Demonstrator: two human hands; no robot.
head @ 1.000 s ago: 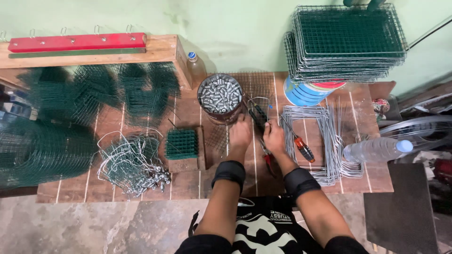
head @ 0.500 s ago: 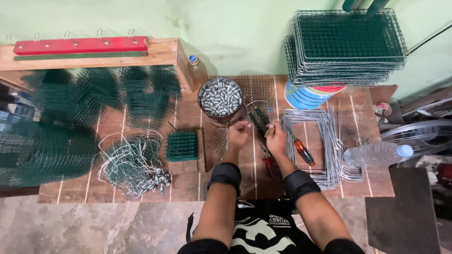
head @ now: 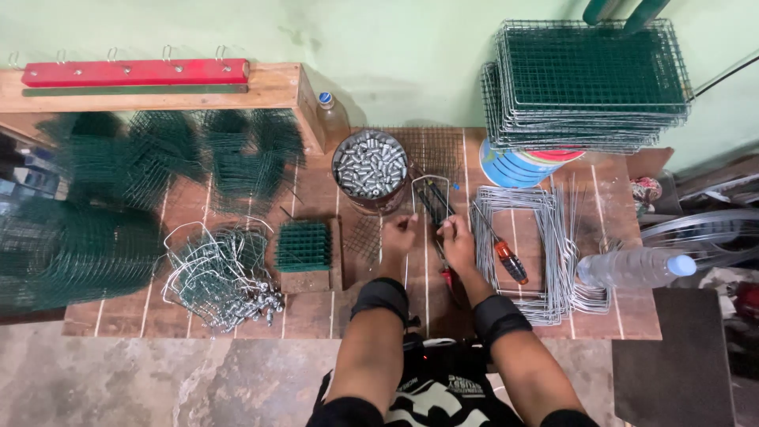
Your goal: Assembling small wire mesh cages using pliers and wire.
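The person sits at the near edge of a tiled floor area, both forearms extended over the work. The left hand (head: 398, 236) is curled with its fingertips pinched on a thin wire frame (head: 432, 198), a narrow bent loop standing between the two hands and reaching up toward the tin. The right hand (head: 458, 241) is closed around the handle end of a dark plier-like tool (head: 436, 204) whose head lies against the same wire frame. Whether the tool's head is actually biting the wire cannot be told from here. Both wrists carry black bands.

Directly beyond the hands stands a round tin (head: 370, 169) filled with small silver metal sleeves. Just right of the right hand lies a screwdriver (head: 501, 251) with an orange and black handle, resting on a stack of rectangular wire frames (head: 545, 245). A clear plastic bottle (head: 632, 267) lies on its side at the stack's right edge.

Left of the left hand sits a small green mesh block (head: 303, 246), and further left a tangle of bent wire pieces (head: 221, 273). Sheets of green mesh (head: 118, 190) spread across the left of the floor. At the far right, finished mesh baskets (head: 589, 83) are stacked on a blue drum. A wooden bench with a red hook rail (head: 134, 72) runs along the wall.
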